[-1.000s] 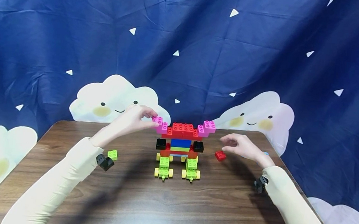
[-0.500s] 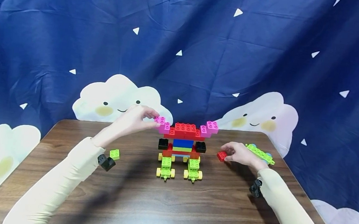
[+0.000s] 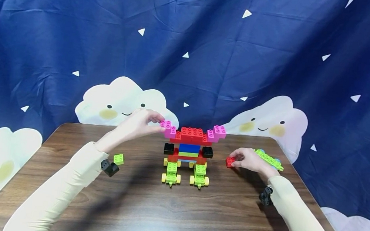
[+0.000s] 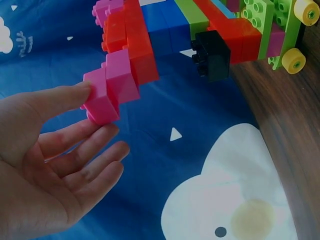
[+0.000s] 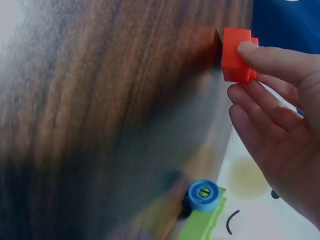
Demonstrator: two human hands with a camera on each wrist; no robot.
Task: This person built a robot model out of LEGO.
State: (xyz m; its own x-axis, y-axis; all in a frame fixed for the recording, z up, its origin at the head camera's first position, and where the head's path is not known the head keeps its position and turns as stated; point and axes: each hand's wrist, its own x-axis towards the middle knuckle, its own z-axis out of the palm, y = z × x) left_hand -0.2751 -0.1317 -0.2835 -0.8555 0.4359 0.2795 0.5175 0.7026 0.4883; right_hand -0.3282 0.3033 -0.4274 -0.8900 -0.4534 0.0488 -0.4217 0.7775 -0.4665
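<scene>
Mid-table stands a toy brick figure (image 3: 190, 148) with a blue and red body, black side bricks and green wheeled bases. Pink bricks step outward at both of its top corners. My left hand (image 3: 138, 126) pinches the outermost pink brick (image 4: 101, 97) at the figure's upper left, thumb on one face and a fingertip opposite. To the right of the figure, my right hand (image 3: 250, 159) pinches a small red brick (image 5: 237, 55) between thumb and fingers, low over the wooden table (image 3: 176, 207).
A loose lime green brick (image 3: 118, 159) lies left, near the left wrist's black camera (image 3: 109, 167). Behind the right hand is a lime green wheeled base (image 3: 270, 160) with blue wheels, near the table's right edge. A blue cloth (image 3: 190, 56) hangs behind the table.
My right hand has come down onto the red brick and taken hold of it. The wheeled base behind it has come into fuller view. My left hand keeps its pinch on the pink brick.
</scene>
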